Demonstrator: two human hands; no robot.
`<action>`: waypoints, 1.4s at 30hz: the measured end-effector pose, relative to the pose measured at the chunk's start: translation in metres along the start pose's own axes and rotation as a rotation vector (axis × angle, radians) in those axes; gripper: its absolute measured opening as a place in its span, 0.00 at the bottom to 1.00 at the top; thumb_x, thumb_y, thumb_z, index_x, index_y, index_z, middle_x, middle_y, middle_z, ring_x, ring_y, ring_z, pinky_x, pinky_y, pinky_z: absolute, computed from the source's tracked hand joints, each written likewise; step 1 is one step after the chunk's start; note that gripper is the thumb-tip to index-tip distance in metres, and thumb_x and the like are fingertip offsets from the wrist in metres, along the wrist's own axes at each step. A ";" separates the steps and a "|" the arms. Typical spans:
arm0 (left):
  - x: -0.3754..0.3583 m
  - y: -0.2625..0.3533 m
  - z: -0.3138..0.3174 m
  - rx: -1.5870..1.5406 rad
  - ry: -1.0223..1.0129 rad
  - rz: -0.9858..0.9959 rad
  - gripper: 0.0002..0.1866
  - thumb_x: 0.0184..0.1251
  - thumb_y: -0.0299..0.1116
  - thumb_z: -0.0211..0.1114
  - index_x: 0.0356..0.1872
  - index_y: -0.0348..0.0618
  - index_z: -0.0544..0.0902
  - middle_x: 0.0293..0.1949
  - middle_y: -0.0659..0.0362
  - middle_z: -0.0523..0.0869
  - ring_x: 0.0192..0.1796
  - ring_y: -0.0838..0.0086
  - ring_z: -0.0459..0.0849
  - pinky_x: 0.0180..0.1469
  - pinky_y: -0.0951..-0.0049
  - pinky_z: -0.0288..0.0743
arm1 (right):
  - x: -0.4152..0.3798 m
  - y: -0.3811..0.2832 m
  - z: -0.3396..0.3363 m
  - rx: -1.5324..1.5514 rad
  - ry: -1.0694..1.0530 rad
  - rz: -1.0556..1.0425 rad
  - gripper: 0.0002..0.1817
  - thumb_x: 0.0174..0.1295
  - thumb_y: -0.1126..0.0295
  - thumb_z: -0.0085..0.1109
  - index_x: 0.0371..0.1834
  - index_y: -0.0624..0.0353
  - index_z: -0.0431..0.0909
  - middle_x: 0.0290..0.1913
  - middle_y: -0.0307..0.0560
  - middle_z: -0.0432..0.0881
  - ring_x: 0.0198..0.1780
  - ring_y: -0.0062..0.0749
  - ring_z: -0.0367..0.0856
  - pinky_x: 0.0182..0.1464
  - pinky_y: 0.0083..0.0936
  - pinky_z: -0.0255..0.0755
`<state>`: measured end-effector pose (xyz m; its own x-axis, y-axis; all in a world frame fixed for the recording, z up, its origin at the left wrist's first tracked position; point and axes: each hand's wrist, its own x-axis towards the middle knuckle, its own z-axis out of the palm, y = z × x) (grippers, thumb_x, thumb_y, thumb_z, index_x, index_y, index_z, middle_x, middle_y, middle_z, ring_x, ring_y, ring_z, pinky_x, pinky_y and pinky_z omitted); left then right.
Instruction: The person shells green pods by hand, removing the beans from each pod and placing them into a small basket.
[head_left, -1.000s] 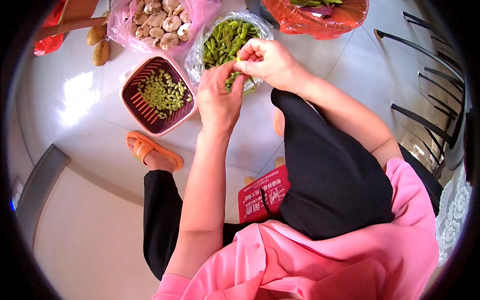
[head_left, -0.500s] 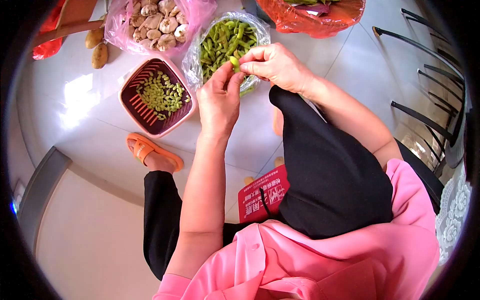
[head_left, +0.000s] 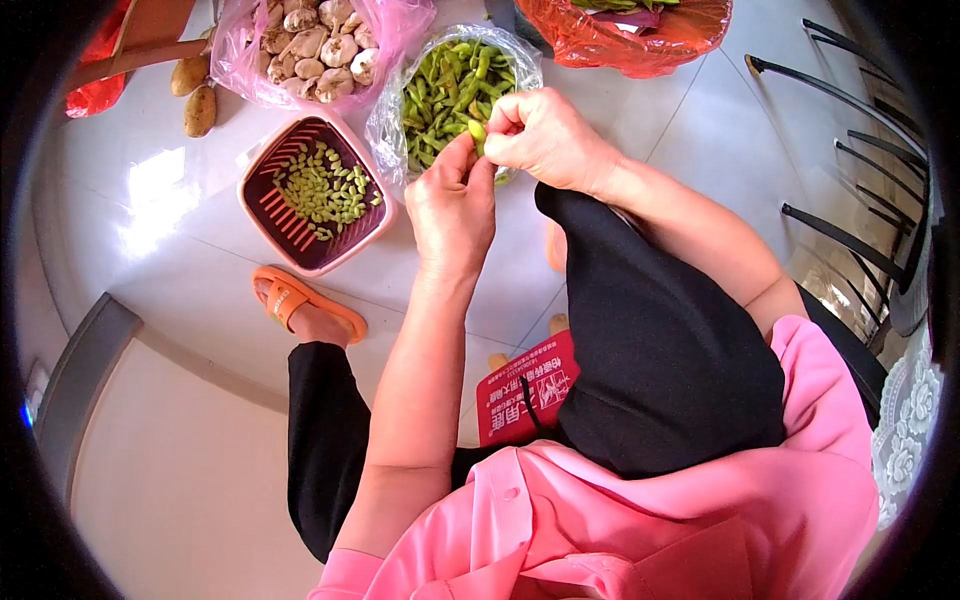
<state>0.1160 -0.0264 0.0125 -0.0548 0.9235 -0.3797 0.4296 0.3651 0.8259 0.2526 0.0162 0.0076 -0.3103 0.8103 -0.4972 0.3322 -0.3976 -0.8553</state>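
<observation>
pale tiled floor [head_left: 700,140]: glossy, thin-seamed. clear bag [head_left: 385,130] of slender pods [head_left: 440,95]: set well within arm's reach, seemingly for easy taking; crinkled plastic, mouth wide. pink basket [head_left: 355,250]: near the bag, likely for the same reason; slotted, rounded square. left hand [head_left: 452,215], right hand [head_left: 550,140]: both pinching one green pod [head_left: 477,131] above the bag's near edge, apparently for fine control; pod plump, curved. loose beans [head_left: 325,190]: inside the basket, pale, oval.

A held green pod [head_left: 477,130] points near twelve o'clock; darker pods [head_left: 450,90] heap toward its eleven, pale beans [head_left: 325,188] scatter toward eight.
</observation>
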 end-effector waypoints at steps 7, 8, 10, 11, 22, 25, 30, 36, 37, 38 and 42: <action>0.008 -0.003 -0.008 -0.474 -0.195 -0.185 0.11 0.63 0.29 0.60 0.43 0.35 0.82 0.29 0.59 0.85 0.31 0.80 0.82 0.32 0.80 0.73 | -0.001 0.011 -0.001 0.314 -0.025 0.021 0.05 0.51 0.75 0.55 0.21 0.62 0.72 0.22 0.33 0.74 0.26 0.14 0.70 0.30 0.16 0.66; 0.008 -0.004 -0.010 -0.473 -0.195 -0.186 0.11 0.63 0.29 0.60 0.43 0.35 0.82 0.29 0.59 0.85 0.31 0.80 0.82 0.32 0.80 0.73 | -0.001 0.014 -0.002 0.316 -0.025 0.022 0.05 0.51 0.75 0.55 0.21 0.62 0.72 0.22 0.33 0.74 0.26 0.14 0.70 0.30 0.16 0.66; 0.010 -0.007 -0.012 -0.616 -0.275 -0.254 0.11 0.63 0.30 0.60 0.44 0.36 0.82 0.31 0.58 0.85 0.32 0.81 0.81 0.32 0.81 0.72 | -0.002 0.014 -0.004 0.463 -0.098 0.098 0.05 0.51 0.74 0.55 0.21 0.61 0.71 0.23 0.34 0.74 0.27 0.14 0.71 0.29 0.15 0.66; 0.010 -0.010 -0.011 -0.617 -0.275 -0.254 0.11 0.63 0.30 0.60 0.44 0.36 0.82 0.31 0.58 0.85 0.32 0.81 0.81 0.32 0.81 0.72 | -0.002 0.013 -0.007 0.463 -0.098 0.098 0.05 0.51 0.74 0.55 0.21 0.61 0.71 0.23 0.34 0.74 0.27 0.14 0.71 0.29 0.15 0.66; 0.007 -0.005 0.000 -0.690 -0.095 -0.367 0.11 0.63 0.33 0.62 0.41 0.35 0.81 0.34 0.59 0.84 0.37 0.79 0.80 0.36 0.80 0.73 | -0.007 0.010 0.010 -0.508 0.094 -0.320 0.12 0.53 0.62 0.54 0.27 0.61 0.70 0.23 0.55 0.78 0.31 0.53 0.79 0.32 0.43 0.71; 0.006 0.000 0.002 -0.822 -0.034 -0.444 0.09 0.62 0.28 0.62 0.39 0.32 0.82 0.34 0.56 0.84 0.33 0.78 0.81 0.37 0.78 0.78 | -0.006 0.009 0.011 -0.505 0.168 -0.324 0.09 0.53 0.66 0.55 0.26 0.60 0.69 0.21 0.53 0.77 0.26 0.49 0.78 0.28 0.38 0.70; 0.008 -0.011 0.004 -0.880 -0.023 -0.378 0.10 0.63 0.27 0.61 0.42 0.32 0.81 0.35 0.56 0.84 0.33 0.77 0.81 0.37 0.77 0.78 | -0.005 0.013 0.004 -0.492 0.063 -0.264 0.10 0.59 0.66 0.50 0.27 0.61 0.69 0.20 0.51 0.77 0.24 0.43 0.79 0.25 0.35 0.70; 0.007 -0.017 0.002 -0.833 -0.090 -0.371 0.11 0.65 0.27 0.59 0.45 0.31 0.78 0.39 0.57 0.81 0.38 0.75 0.80 0.43 0.75 0.78 | -0.008 0.011 -0.002 0.017 -0.181 0.155 0.13 0.59 0.65 0.50 0.26 0.66 0.70 0.20 0.49 0.76 0.28 0.31 0.81 0.29 0.30 0.71; 0.005 -0.016 0.003 -0.855 -0.070 -0.366 0.11 0.64 0.27 0.59 0.44 0.32 0.79 0.36 0.57 0.82 0.34 0.77 0.80 0.39 0.77 0.76 | -0.008 0.011 -0.002 -0.064 -0.151 0.110 0.13 0.58 0.65 0.50 0.27 0.66 0.72 0.21 0.50 0.77 0.28 0.33 0.81 0.29 0.30 0.71; 0.005 -0.015 0.004 -0.877 -0.048 -0.361 0.10 0.63 0.26 0.60 0.43 0.32 0.79 0.34 0.58 0.83 0.31 0.78 0.80 0.36 0.80 0.75 | -0.007 0.012 -0.002 -0.146 -0.122 0.063 0.13 0.57 0.65 0.51 0.28 0.67 0.73 0.22 0.51 0.78 0.28 0.34 0.81 0.30 0.31 0.71; 0.004 -0.018 0.003 -0.866 -0.044 -0.353 0.11 0.63 0.26 0.60 0.45 0.33 0.78 0.35 0.58 0.82 0.32 0.78 0.81 0.37 0.80 0.75 | -0.002 0.024 0.001 -0.181 -0.075 -0.040 0.12 0.55 0.65 0.53 0.29 0.66 0.76 0.25 0.54 0.79 0.28 0.37 0.80 0.31 0.32 0.71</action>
<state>0.1110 -0.0293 -0.0055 -0.0125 0.7434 -0.6688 -0.4272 0.6007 0.6757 0.2604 0.0048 -0.0117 -0.3897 0.7871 -0.4781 0.4709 -0.2758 -0.8379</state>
